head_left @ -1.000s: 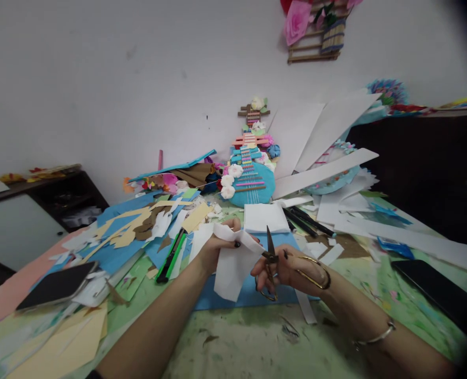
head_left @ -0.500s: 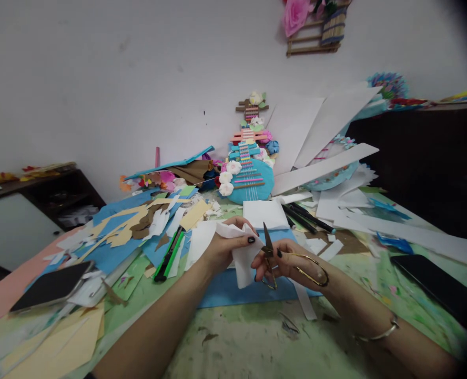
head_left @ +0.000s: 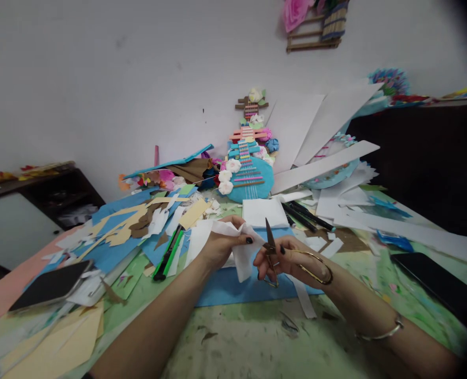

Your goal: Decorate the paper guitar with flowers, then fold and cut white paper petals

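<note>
Between the thumb and fingers of my left hand (head_left: 227,245) is a piece of thin white paper (head_left: 243,263), folded and hanging down. My right hand (head_left: 278,258) is closed around a pair of scissors (head_left: 271,242), its blades pointing up and its gold handles in my fingers. The blades look closed and stand just right of the paper's edge. Beneath both hands lies a blue sheet (head_left: 233,292), with a white strip (head_left: 304,299) across its right part. Behind them is a stack of white square paper (head_left: 262,212).
A green cutter (head_left: 168,255) and paper scraps (head_left: 139,221) lie to the left, near a phone (head_left: 52,284). Black pens (head_left: 304,216) and another phone (head_left: 438,284) are on the right. A blue paper instrument (head_left: 253,179) leans on the wall.
My right hand with the scissors has shifted slightly to the right, away from the paper. The left hand still holds the paper, a touch higher in view.
</note>
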`<state>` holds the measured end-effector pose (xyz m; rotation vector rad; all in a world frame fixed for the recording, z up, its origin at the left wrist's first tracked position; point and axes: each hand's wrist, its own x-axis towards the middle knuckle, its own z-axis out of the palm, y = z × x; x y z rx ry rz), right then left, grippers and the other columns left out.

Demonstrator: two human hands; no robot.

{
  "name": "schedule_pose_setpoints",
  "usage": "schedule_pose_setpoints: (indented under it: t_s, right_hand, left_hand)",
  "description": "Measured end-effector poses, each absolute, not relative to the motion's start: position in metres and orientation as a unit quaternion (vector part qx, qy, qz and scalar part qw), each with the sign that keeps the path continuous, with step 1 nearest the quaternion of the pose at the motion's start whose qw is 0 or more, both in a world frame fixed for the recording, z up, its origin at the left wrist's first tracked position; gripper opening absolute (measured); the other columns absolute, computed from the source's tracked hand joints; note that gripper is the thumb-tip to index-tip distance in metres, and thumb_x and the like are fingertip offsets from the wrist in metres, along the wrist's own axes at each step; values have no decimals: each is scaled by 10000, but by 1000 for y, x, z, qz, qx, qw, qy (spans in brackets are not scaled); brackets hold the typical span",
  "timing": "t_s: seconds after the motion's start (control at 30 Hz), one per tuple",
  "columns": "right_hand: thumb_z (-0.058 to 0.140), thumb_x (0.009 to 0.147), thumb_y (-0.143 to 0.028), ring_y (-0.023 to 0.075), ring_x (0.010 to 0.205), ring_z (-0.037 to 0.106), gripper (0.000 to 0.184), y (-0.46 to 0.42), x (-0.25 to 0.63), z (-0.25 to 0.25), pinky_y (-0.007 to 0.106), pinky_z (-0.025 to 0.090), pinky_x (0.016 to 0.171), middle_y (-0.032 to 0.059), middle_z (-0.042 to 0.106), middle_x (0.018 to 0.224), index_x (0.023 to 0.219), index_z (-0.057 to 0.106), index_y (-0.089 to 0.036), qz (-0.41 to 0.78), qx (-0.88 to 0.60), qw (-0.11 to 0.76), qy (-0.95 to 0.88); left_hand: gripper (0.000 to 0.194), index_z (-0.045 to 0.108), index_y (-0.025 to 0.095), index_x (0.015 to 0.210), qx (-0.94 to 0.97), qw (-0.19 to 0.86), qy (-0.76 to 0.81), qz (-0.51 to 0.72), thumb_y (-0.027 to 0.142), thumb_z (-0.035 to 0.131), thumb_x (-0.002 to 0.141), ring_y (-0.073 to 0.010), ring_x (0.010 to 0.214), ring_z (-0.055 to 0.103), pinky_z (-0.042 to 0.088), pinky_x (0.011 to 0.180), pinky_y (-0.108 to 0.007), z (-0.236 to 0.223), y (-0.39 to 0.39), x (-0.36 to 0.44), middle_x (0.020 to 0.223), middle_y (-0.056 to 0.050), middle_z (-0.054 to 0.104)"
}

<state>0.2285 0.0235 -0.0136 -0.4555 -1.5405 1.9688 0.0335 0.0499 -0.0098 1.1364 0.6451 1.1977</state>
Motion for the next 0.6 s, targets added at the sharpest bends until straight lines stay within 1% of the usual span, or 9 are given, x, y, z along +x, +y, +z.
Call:
schedule_pose_setpoints:
  t_s: [0.17,0.3,0.43,0.6]
  right_hand:
    - [587,791,-519,111,534,539,480,25,228,-18,220,397,478,114,648,697,896,654,-56,729,-173,330,-575]
    - [609,762,-538,87,468,502,487,24,227,-16,196,350,417,85,627,625,841,656,-60,718,-197,334,-578]
    - [621,737,-565,89,485,519,516,24,228,-14,197,374,438,85,630,635,839,652,-60,720,-220,309,-581]
    - [604,750,-571,111,556,564,527,26,231,-15,215,417,497,104,648,699,883,659,-64,721,-213,285,-594]
  left_hand:
    - [350,559,155,732,462,655,282,527,149,827,508,-121,585,584,410,573,-220,-11,50,36,644,20,634]
    - [336,564,156,732,458,657,278,531,145,823,517,-105,555,560,410,561,-215,-13,51,35,616,33,614]
    - [307,592,150,724,475,654,269,524,152,821,521,-98,564,553,400,552,-207,-12,51,33,638,25,614]
    - [302,638,143,758,440,679,265,524,296,805,559,-130,573,574,402,548,-227,-6,48,31,659,-10,634]
